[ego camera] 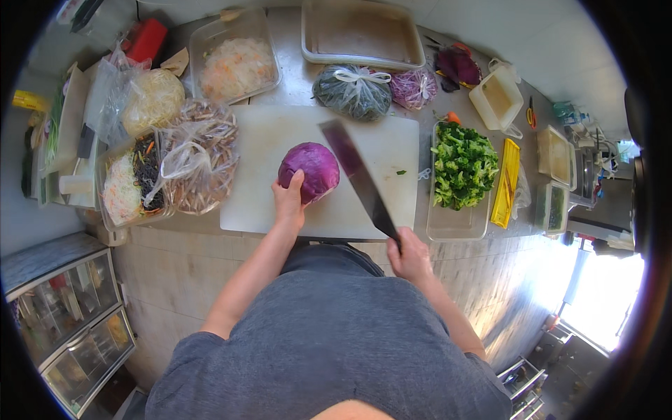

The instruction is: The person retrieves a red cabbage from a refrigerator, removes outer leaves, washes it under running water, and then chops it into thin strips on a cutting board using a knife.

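Note:
A whole-looking red cabbage [311,169] is gripped from its near side by my left hand [289,197], thumb on top. It is over the white cutting board [257,157]; whether it touches the board I cannot tell. My right hand [412,257] is closed around the handle of a large kitchen knife [362,178] by the board's front right edge. The blade, slightly blurred, slants up and left over the board, with its tip right of the cabbage and apart from it. A small green scrap [401,172] lies on the board's right part.
Bagged mushroom strips [202,157] and a tray of shredded vegetables [126,184] border the board's left. Bagged greens [353,92] and bagged shredded cabbage [415,88] sit behind it. To the right are broccoli florets [464,163] in a plastic tray, a yellow mandoline slicer [505,184] and scissors [531,114].

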`<control>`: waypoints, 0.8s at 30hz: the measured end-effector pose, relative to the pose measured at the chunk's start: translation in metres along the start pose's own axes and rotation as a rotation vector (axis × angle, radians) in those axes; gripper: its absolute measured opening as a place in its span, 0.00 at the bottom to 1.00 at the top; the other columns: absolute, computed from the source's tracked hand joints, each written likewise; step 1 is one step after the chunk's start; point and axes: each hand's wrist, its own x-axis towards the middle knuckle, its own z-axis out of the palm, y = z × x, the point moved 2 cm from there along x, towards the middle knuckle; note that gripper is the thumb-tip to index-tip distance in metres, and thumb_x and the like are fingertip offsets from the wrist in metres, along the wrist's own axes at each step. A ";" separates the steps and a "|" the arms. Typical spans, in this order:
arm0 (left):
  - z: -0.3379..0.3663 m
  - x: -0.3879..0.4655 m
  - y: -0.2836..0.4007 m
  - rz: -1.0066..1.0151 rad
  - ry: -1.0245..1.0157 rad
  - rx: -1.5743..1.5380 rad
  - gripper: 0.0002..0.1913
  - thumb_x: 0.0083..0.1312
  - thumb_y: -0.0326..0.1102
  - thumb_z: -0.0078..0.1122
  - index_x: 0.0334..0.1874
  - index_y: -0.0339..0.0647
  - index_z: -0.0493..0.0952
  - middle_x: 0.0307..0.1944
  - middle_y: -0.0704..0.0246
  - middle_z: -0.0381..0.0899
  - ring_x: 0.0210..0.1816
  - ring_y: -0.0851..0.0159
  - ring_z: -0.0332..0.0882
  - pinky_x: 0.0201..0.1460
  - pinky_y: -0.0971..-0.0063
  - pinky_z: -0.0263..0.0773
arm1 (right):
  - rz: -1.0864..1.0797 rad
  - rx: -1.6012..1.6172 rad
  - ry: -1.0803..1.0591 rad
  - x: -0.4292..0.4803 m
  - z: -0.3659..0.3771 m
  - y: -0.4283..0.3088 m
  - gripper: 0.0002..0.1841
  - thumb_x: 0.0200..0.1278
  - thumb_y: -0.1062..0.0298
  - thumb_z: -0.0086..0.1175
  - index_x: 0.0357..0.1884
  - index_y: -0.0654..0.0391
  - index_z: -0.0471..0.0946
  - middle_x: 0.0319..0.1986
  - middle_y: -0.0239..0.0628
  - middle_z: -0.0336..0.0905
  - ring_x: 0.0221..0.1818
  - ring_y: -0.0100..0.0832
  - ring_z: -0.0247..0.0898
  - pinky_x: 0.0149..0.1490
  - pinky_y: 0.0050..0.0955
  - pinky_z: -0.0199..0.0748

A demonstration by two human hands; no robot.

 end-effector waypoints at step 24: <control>-0.001 0.041 -0.023 0.139 0.084 0.191 0.32 0.54 0.41 0.67 0.53 0.25 0.62 0.50 0.54 0.69 0.49 0.59 0.72 0.50 0.68 0.72 | -0.045 -0.244 -0.342 0.065 0.031 -0.056 0.08 0.57 0.76 0.44 0.39 0.64 0.62 0.28 0.57 0.75 0.28 0.61 0.72 0.32 0.53 0.71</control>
